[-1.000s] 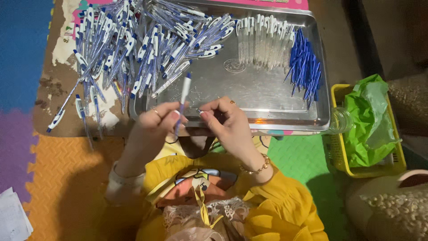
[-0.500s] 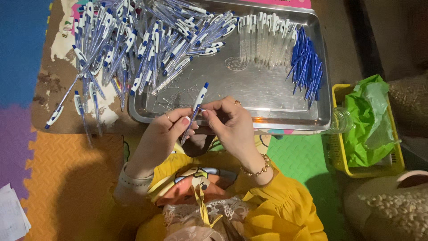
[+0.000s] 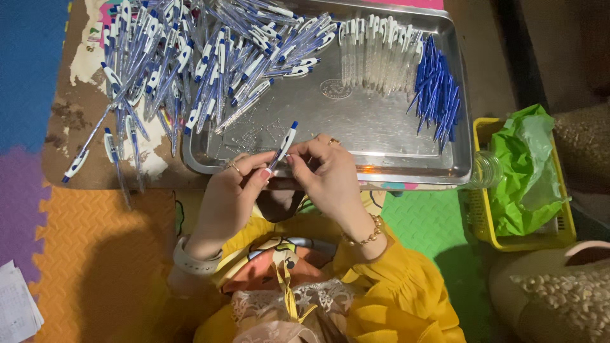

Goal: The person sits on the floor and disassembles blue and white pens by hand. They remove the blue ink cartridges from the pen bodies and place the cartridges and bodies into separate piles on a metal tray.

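Hands: both are pinching one pen (image 3: 282, 145) over the near edge of the metal tray (image 3: 381, 136); left hand (image 3: 238, 190) is gripping the lower end w/ thumb and fingers closed on it; right hand (image 3: 327, 171) is closing its fingertips on the same lower part from the other side
Pen: white barrel w/ blue cap end; it's tilting up and to the right, blue tip pointing away from the person; sitting just above the tray's front rim, btw the two hands
Pile: big heap of finished blue-and-white pens (image 3: 210, 57) is lying across the tray's left side and spilling onto the brown mat (image 3: 82, 127); a few strays are lying well apart from the heap on the left
Tray contents: row of clear barrels (image 3: 375, 51) is lying at the back middle; bunch of blue refills (image 3: 435, 89) just beside them on the right
Right side: yellow basket (image 3: 559, 232) w/ a green plastic bag (image 3: 521, 165) is sitting next to the tray; clear bottle (image 3: 486, 170) btw them
Wrists: bead bracelet (image 3: 365, 235) on the right; pale band (image 3: 190, 257) on the left
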